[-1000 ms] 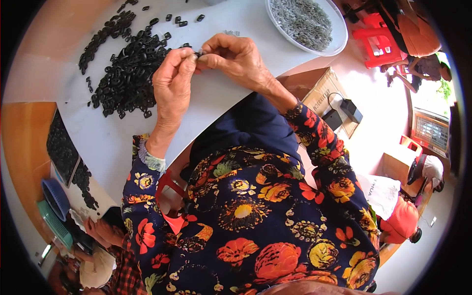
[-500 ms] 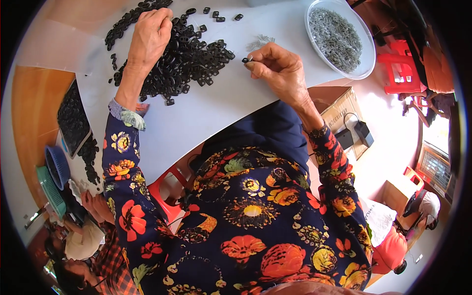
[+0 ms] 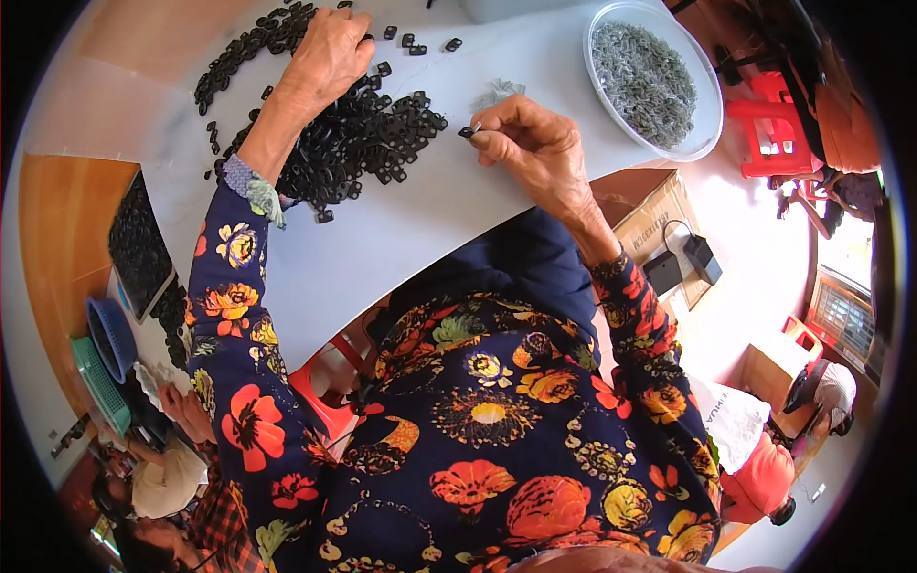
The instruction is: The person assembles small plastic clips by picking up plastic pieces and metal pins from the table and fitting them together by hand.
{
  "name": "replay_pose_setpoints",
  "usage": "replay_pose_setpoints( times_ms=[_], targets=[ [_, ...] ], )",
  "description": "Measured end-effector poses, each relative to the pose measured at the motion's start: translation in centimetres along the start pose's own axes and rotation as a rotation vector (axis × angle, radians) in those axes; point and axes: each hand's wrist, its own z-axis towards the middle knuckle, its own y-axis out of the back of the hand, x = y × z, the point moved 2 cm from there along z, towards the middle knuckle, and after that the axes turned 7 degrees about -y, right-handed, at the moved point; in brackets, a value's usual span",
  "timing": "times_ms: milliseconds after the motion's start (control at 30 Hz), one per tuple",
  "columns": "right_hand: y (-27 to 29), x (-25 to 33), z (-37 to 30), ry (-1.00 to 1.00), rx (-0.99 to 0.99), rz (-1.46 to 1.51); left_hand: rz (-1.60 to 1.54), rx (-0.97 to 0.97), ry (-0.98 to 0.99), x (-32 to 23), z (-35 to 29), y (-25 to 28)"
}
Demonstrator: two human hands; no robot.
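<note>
Over the far side of a heap of small black plastic pieces point(image 3: 368, 138), my left hand point(image 3: 330, 59) has its fingers bent together. A dark piece shows at its fingertips, partly hidden. My right hand point(image 3: 535, 143) pinches a small black plastic piece point(image 3: 467, 132) between thumb and forefinger, just right of the heap. A thin, light pin-like bit sticks up from that piece. Beyond this hand lies a little pile of clear, slender parts point(image 3: 499, 93) on the table. A round clear tub point(image 3: 718, 100) filled with similar greyish parts point(image 3: 645, 84) stands to the right.
The pale table point(image 3: 382, 248) has a curved near edge by my lap. More black pieces point(image 3: 229, 62) trail along the far left. A cardboard box point(image 3: 659, 215) and red stools point(image 3: 774, 134) are at right. Baskets point(image 3: 110, 339) and other people sit at the left.
My left hand has shifted right over the heap, and a dark piece now shows at its fingertips. My right hand keeps its pinch, with the black piece tilted slightly differently.
</note>
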Motion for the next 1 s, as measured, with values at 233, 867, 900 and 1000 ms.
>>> replay_pose_setpoints(
  times_ms=[233,867,900,1000],
  targets=[
    [-1.2,0.7,0.7,0.057,0.009,0.205,-0.238,0.033,0.174,-1.5,-0.4,1.5],
    [-0.2,-0.8,1.7,0.125,-0.087,0.256,-1.521,-0.018,0.69,-12.3,-4.0,1.3],
    [-0.2,-0.9,1.7,0.142,-0.093,0.278,-1.5,0.042,0.683,-12.3,-4.0,1.2],
    [-0.1,-0.8,1.7,0.152,-0.087,0.263,-1.524,0.045,0.697,-12.7,-3.9,1.3]
  ],
)
